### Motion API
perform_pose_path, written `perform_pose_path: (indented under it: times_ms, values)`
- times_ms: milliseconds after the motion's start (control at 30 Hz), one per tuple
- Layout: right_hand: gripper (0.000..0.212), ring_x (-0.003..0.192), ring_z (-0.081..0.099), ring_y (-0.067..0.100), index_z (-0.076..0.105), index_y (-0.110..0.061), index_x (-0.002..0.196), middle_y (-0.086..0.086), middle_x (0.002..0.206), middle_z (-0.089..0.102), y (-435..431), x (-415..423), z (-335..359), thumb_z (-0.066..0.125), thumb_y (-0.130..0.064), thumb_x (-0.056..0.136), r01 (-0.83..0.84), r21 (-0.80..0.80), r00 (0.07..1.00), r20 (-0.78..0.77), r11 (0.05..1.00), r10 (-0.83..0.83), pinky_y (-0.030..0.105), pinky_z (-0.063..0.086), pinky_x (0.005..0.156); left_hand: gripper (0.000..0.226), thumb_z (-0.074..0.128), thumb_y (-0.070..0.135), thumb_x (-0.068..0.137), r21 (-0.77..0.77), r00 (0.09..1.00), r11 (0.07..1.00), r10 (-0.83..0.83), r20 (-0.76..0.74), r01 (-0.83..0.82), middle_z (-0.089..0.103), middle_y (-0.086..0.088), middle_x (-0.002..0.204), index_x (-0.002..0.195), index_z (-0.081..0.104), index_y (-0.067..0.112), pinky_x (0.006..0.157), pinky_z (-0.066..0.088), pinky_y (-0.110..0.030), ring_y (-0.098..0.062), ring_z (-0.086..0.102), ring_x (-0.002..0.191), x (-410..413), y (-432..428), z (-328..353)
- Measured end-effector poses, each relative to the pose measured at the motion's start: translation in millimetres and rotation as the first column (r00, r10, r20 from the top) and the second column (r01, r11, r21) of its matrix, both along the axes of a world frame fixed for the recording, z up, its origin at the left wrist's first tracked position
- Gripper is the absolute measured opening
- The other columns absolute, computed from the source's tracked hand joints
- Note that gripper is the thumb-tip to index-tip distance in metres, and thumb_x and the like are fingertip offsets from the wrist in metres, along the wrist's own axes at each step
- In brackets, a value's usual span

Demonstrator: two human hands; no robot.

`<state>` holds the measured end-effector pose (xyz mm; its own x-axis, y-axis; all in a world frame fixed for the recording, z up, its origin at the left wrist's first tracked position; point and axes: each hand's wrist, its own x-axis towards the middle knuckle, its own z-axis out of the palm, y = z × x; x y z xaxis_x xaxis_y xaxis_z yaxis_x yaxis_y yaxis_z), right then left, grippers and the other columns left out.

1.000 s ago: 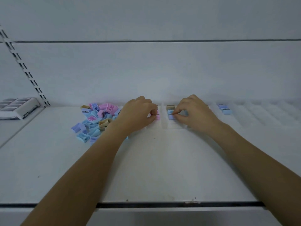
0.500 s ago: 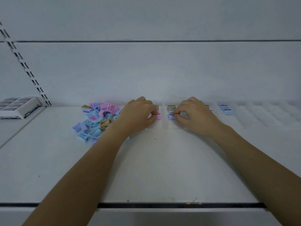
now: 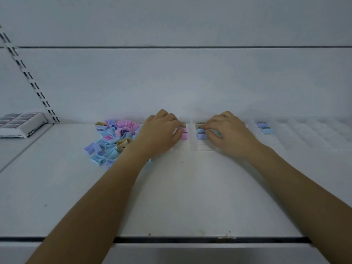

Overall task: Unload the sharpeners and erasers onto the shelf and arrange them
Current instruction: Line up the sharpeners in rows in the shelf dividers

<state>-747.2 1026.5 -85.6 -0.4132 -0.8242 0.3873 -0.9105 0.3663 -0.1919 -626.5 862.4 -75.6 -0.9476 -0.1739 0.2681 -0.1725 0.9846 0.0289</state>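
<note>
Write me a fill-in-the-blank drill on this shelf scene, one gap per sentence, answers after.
1. The loose pile of sharpeners lies on the ___ side of the left hand.
2. The sharpener at the left hand's fingers is ___ in colour.
3. Beyond the right hand, further right, ___ sharpeners lie on their own.
4. The box at the shelf's far end is ___.

Missing words: left; pink; two; white
</note>
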Motion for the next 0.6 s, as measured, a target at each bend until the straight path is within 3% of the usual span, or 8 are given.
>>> perform_pose_path:
  times_ms: [433,600]
  values:
    - [0.029,0.103,0.048,0.024,0.068,-0.014,0.104,-0.002,0.108,0.065,-1.2,-3.1,-4.7,0.042,-0.022,0.094,0.003,0.091,1.000,0.010,0.996,-0.004,0.033,0.034,0.090,0.039,0.029,0.033,0.099,0.026,0.997,0.999,-0.024,0.076,0.022,0.052,0.004,0.124,0.127,0.054,0.021,0.088,0.029,-0.027,-0.015,0.036,0.117,-0.5,-1.9,-3.2]
    - [0.040,0.097,0.052,0.026,0.071,-0.011,0.097,0.000,0.101,0.068,-0.4,-1.8,-1.2,0.036,-0.029,0.086,-0.010,0.019,1.000,0.014,1.000,0.009,0.039,0.039,0.085,0.036,0.033,0.030,0.098,0.015,0.999,0.999,-0.034,-0.002,0.034,0.056,0.003,0.119,0.120,0.060,0.018,0.082,0.027,-0.024,-0.015,0.039,0.113,-1.1,-2.0,-2.2]
